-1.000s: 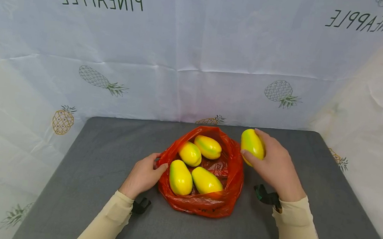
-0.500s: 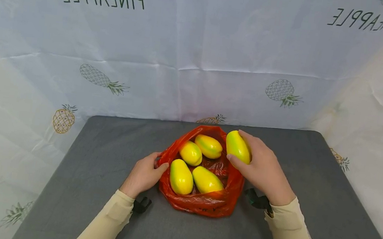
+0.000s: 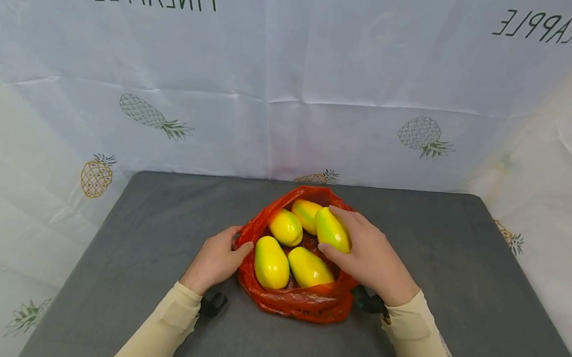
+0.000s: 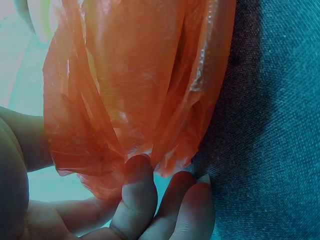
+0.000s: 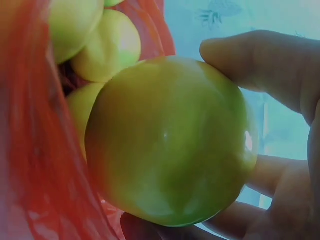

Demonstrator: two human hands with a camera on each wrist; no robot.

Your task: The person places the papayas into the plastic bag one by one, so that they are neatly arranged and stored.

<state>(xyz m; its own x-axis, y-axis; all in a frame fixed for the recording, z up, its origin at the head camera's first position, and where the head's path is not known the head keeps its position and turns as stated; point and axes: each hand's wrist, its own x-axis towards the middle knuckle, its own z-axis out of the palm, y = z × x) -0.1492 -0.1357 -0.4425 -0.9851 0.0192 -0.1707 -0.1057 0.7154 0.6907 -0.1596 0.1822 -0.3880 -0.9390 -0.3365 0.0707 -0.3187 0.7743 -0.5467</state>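
A red plastic bag (image 3: 298, 308) stands open-mouthed in the middle of the table, with several glossy yellow papayas (image 3: 272, 263) lying inside it. My left hand (image 3: 216, 259) pinches the bag's left rim, and the left wrist view has its fingers against the crumpled plastic (image 4: 135, 90). In my right hand (image 3: 369, 257) is another papaya (image 3: 332, 230), gripped between thumb and fingers over the right side of the bag's mouth. The right wrist view has this papaya (image 5: 170, 145) close up beside the bag's wall (image 5: 35, 150); whether it touches the fruit below cannot be told.
Under the bag is a dark grey cloth-covered table (image 3: 165, 235). A white curtain (image 3: 224, 67) printed with pineapples hangs behind its far edge and along both sides. A black wrist strap (image 3: 212, 304) sits at the left cuff.
My right hand has carried the papaya leftward and down, from beside the bag to over its mouth. The left hand stays at the rim, and the bag has hardly moved.
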